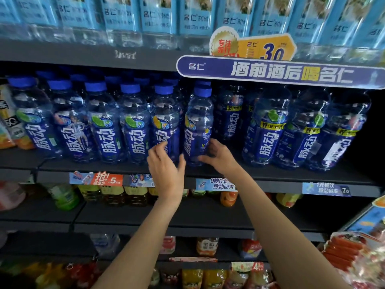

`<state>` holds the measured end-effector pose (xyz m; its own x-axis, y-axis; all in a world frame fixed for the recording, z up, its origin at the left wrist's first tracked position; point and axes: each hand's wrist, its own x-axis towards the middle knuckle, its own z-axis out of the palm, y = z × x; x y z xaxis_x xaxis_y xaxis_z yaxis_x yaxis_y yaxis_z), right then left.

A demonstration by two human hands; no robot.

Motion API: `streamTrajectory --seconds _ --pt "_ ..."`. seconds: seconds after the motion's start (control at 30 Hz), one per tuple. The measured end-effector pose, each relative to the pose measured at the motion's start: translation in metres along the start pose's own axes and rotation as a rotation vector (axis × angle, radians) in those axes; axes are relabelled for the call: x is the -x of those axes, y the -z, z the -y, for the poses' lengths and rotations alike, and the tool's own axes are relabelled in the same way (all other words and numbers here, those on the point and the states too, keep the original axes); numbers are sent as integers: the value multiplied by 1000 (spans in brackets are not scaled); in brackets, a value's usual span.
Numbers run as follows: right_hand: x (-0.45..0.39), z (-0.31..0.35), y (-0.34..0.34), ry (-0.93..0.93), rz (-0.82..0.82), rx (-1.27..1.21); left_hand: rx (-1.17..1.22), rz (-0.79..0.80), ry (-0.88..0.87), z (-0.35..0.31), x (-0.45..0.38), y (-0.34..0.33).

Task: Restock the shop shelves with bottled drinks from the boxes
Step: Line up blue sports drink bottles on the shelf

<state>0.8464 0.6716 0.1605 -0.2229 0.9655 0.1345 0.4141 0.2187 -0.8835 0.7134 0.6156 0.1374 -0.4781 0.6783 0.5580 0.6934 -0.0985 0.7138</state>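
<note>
A blue-capped bottle (pixel 198 126) with a dark blue label stands upright at the front of the middle shelf (pixel 270 174). My right hand (pixel 218 156) curls round its lower right side. My left hand (pixel 165 163) is just left of the bottle with fingers spread and relaxed, holding nothing; its fingertips lie in front of the neighbouring bottle (pixel 166 122). A row of matching blue bottles (pixel 104 124) fills the shelf to the left. Larger bottles of the same brand (pixel 268 130) stand to the right.
Pale blue labelled water bottles (pixel 158 15) line the shelf above, behind a purple banner sign (pixel 270 74). Lower shelves hold yellow, orange and red drinks (pixel 116 195). Packaged sausages (pixel 350 253) hang at the lower right. Price tags (pixel 216 183) run along the shelf edge.
</note>
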Motion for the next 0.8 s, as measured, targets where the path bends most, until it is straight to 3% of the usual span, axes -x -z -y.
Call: streamTrajectory --seconds 0.1,0.17,0.3,0.4,0.8 --pt "-3 4 7 -73 105 -152 24 -11 60 2 -7 2" --pt "-6 6 9 -72 89 -48 0 -28 73 3 -11 2" --pt "-4 16 -14 -32 -149 236 -4 -49 144 2 -16 0" --pt "-4 24 -24 8 -298 266 -30 -33 139 4 -19 -3" --pt "-12 27 -8 49 -152 269 -68 -42 162 4 -26 -6"
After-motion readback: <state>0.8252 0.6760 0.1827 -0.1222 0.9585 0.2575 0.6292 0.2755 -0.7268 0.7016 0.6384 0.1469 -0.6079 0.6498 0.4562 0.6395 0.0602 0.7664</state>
